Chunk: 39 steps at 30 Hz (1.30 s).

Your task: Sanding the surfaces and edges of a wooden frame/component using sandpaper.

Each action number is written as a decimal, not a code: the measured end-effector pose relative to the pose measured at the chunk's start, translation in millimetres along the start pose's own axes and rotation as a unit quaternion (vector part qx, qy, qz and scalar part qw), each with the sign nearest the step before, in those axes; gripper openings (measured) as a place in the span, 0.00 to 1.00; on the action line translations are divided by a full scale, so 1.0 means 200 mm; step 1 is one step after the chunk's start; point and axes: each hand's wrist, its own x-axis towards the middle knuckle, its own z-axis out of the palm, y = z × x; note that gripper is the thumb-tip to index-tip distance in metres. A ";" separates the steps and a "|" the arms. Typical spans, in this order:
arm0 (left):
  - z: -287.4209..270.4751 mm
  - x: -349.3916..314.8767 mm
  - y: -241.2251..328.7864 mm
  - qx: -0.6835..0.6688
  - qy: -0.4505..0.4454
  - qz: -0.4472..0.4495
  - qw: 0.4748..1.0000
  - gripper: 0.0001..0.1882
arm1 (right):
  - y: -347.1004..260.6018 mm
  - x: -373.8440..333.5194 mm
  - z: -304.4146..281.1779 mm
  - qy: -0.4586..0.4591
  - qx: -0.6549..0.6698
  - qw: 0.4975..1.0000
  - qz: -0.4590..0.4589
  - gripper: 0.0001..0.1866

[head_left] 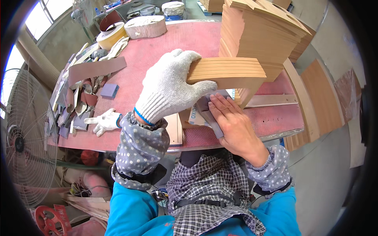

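Observation:
My left hand (169, 84) wears a white knit glove with a blue cuff edge. Its thumb and fingers are closed round the left end of a bundle of thin wooden boards (230, 70), whose edges show as parallel lines. Below it my bare right hand (236, 126) presses a folded grey-brown strip of sandpaper (208, 112), its fingers together along the strip. A piece of printed white backing (197, 118) shows beside the sandpaper. Part of the boards' lower side is hidden behind both hands.
A tall stack of wooden boards (256, 43) stands at the far right of the pink-covered table (157, 43). Sandpaper scraps (78, 98), a purple sanding block (109, 91) and a loose white glove (104, 122) lie left. A large fan (29, 137) stands beside the table.

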 end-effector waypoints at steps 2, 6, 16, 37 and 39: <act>-0.01 -0.01 0.02 0.006 0.007 0.003 1.000 0.32 | -0.01 0.04 -0.03 0.004 0.010 1.000 0.001 0.18; -0.02 -0.01 0.00 0.003 0.014 0.005 1.000 0.32 | 0.01 0.21 -0.01 -0.169 0.055 0.977 0.116 0.29; -0.01 -0.03 0.02 0.016 0.026 0.000 1.000 0.31 | -0.01 0.14 0.01 -0.128 0.076 0.984 0.101 0.26; -0.06 0.01 0.07 0.129 0.007 0.028 0.991 0.33 | 0.07 0.07 0.17 0.030 0.087 0.994 -0.051 0.28; -0.08 0.13 0.17 0.230 -0.138 -0.007 0.963 0.37 | 0.11 0.04 0.19 0.039 0.082 0.995 -0.044 0.28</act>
